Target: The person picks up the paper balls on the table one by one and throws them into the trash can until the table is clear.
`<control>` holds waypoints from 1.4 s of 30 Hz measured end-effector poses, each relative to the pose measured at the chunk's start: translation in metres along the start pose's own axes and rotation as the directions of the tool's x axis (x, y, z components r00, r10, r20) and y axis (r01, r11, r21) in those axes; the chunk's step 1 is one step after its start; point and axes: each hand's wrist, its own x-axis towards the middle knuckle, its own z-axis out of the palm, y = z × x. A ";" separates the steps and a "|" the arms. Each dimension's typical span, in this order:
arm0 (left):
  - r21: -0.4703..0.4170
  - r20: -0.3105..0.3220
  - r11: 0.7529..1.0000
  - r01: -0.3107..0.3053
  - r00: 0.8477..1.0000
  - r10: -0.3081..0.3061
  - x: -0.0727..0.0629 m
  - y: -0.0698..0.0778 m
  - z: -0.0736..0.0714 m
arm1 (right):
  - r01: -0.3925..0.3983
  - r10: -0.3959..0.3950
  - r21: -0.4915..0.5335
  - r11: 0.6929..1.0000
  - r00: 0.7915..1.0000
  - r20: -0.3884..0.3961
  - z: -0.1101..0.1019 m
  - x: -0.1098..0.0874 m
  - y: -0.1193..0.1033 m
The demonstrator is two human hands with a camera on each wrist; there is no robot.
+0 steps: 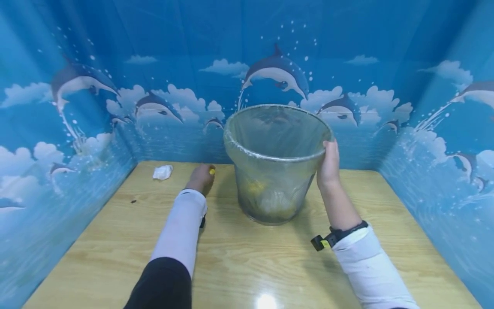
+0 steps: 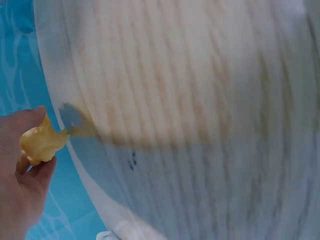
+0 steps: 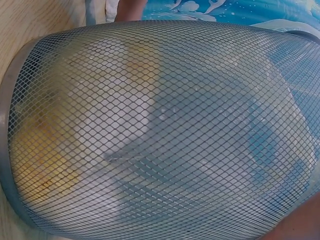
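Note:
A mesh wastebasket lined with a clear plastic bag stands on the table. My right hand grips its rim on the right side, thumb over the edge. Through the mesh in the right wrist view show yellow scraps and white crumpled stuff at the bottom. Left of the basket, near the table's back edge, my left hand pinches a crumpled yellow piece between thumb and fingers. What that piece is, I cannot tell.
A white crumpled tissue lies at the back left of the wooden table. A small dark bit is in front of it. A blue curtain with dolphins closes off the back and both sides.

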 end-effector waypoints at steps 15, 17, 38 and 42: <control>-0.108 -0.276 0.990 -0.085 0.960 0.052 0.000 0.022 -0.043 | -0.044 0.046 -0.025 0.999 0.998 0.052 -0.004 -0.002 -0.002; -0.148 -0.298 0.984 -0.099 0.953 0.051 -0.003 0.028 -0.051 | -0.027 0.029 -0.025 0.999 0.998 0.052 -0.004 -0.002 -0.002; -0.634 -0.452 0.725 -0.268 0.890 -0.066 -0.039 0.107 -0.127 | -0.013 0.013 -0.012 1.000 1.000 0.016 -0.003 0.001 0.000; -0.627 -0.474 0.708 -0.325 0.880 -0.016 -0.046 0.121 -0.136 | -0.007 0.007 -0.004 1.000 1.000 0.005 -0.002 0.001 -0.001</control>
